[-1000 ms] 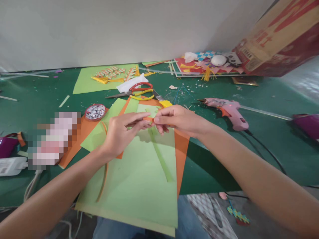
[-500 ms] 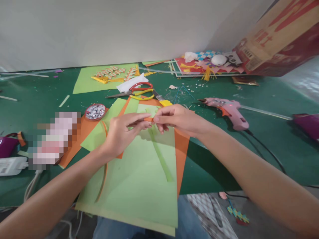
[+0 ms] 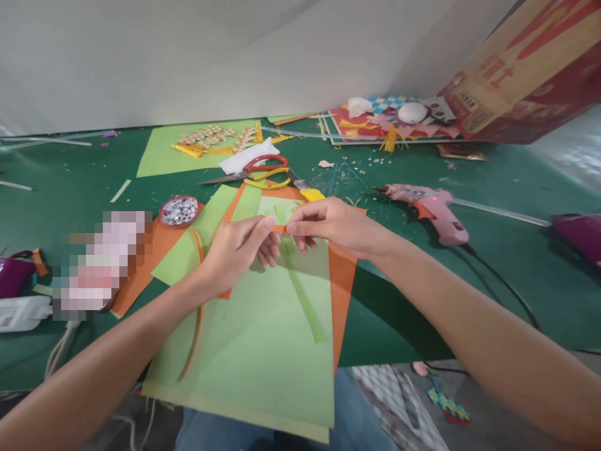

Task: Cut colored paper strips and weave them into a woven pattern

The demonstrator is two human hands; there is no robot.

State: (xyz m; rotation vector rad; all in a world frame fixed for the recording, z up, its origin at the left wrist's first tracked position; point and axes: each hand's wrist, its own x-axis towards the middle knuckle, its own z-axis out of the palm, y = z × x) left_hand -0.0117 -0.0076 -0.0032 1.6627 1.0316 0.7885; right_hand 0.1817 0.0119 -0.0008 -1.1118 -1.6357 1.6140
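Evidently, both grips are closed on a small orange paper piece (image 3: 279, 229), the left hand (image 3: 235, 250) at one end, the right hand (image 3: 335, 225) pinching the other, above a light green sheet (image 3: 263, 363). A green strip (image 3: 303, 297) lies on that sheet, under and in front of the fingers. Beyond them, scissors (image 3: 231, 178) rest near a yellow-handled cutter (image 3: 312, 195); to the right, a pink glue gun (image 3: 439, 203) lies on the green desk (image 3: 389, 313).

Orange strip (image 3: 278, 229) partly hidden; paper bag (image 3: 530, 75) cut off.
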